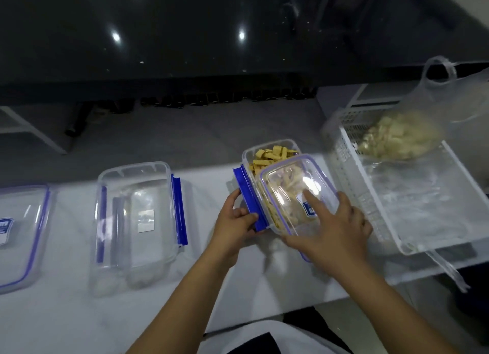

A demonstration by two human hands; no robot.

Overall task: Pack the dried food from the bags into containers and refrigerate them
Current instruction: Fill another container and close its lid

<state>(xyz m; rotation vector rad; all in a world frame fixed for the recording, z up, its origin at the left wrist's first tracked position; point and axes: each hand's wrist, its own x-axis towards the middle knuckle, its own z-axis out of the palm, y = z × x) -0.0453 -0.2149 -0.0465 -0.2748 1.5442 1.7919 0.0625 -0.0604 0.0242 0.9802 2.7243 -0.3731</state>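
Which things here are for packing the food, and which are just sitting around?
For the job: filled container, its lid, blue clip, left hand, right hand, bag of dried food, empty container, spare lid.

Lying about: white basket, dark bottles.

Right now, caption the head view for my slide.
Both hands, left and right, fit the lid onto the filled container beside a white basket.

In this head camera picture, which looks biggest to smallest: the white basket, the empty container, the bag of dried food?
1. White basket
2. Empty container
3. Bag of dried food
The basket's lead over the container is modest.
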